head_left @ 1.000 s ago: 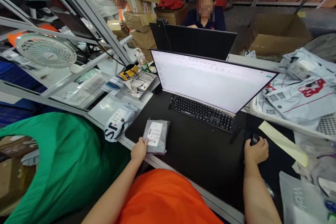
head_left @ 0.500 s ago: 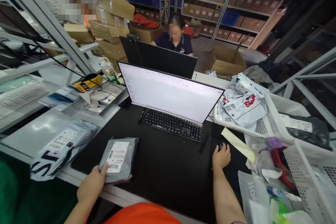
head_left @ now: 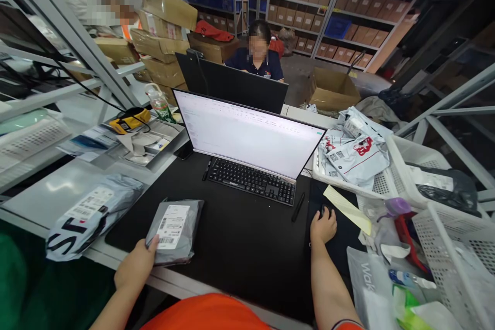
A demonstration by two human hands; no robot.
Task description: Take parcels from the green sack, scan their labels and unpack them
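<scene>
My left hand [head_left: 136,267] is closed on the near left corner of a grey plastic parcel [head_left: 187,232] with a white printed label. The parcel lies on the black desk mat [head_left: 247,247], and my thumb rests on top of it. Over at the right, my right hand [head_left: 324,226] is wrapped round a dark computer mouse [head_left: 325,210], mostly hidden under my fingers. A black keyboard [head_left: 251,181] sits below a lit monitor [head_left: 247,131]. Between the keyboard and my right hand lies a black pen [head_left: 297,207]. A yellow paper strip [head_left: 347,210] is just beyond the mouse.
Left of the mat is another wrapped parcel [head_left: 91,216]. White baskets [head_left: 444,247] and a tray of white mailers [head_left: 359,160] stand at the right. A drink bottle [head_left: 159,103] is at the back left. Behind a second monitor [head_left: 232,82] sits a co-worker [head_left: 255,62].
The view has shifted very slightly. My left hand still grips the parcel and my right hand still covers the mouse; nothing else has clearly moved.
</scene>
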